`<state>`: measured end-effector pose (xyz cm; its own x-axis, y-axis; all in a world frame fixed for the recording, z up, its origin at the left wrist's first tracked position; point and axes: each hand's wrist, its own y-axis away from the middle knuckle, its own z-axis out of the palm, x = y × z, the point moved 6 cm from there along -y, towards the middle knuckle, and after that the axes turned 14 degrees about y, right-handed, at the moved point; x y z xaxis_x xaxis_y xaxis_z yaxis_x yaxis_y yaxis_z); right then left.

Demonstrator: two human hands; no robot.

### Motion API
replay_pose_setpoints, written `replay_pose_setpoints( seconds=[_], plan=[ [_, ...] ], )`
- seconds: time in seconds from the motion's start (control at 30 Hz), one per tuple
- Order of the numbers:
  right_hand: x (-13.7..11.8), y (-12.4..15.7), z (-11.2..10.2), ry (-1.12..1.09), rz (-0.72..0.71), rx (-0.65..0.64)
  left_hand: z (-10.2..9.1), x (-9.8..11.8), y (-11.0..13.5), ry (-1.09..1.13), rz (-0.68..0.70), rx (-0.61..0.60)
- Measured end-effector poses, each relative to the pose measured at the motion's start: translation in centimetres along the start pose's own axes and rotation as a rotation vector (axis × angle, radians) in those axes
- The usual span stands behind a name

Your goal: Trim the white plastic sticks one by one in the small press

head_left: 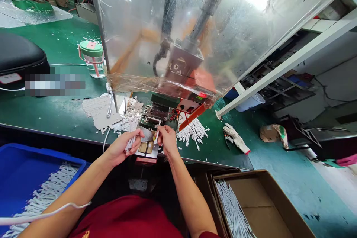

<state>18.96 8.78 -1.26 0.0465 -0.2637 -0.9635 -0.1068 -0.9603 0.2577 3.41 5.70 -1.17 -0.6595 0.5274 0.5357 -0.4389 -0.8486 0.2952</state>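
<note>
My left hand (120,148) is closed around a small bundle of thin white strips (129,143), which look like short plastic or cable pieces. My right hand (168,142) pinches one white strip (156,135) between thumb and fingers, roughly upright, at the front of a small press machine (158,111). Between the two hands lies a grey metal plate (146,134) of the machine, with brownish blocks (145,147) below it. To the right of my right hand, a loose pile of white strips with wider ends (193,132) lies on the green table.
A clear plastic guard (125,44) hangs over the machine. White scraps (131,113) and paper (102,111) lie left of it. A lidded bottle (93,59) stands behind. A glove (236,139) lies right. A blue bin (41,151) and cardboard box (267,189) hold white pieces.
</note>
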Motion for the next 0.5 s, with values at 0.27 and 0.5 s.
replay_pose_setpoints(
  seconds=[0.27, 0.5],
  plan=[
    [-0.2, 0.2, 0.1, -0.038, 0.015, -0.027, -0.4, -0.3, -0.4, -0.266, 0.022, 0.135],
    [-0.4, 0.3, 0.2, -0.042, -0.013, -0.031, 1.4, -0.2, -2.0, -0.472, 0.179, 0.154]
  ],
)
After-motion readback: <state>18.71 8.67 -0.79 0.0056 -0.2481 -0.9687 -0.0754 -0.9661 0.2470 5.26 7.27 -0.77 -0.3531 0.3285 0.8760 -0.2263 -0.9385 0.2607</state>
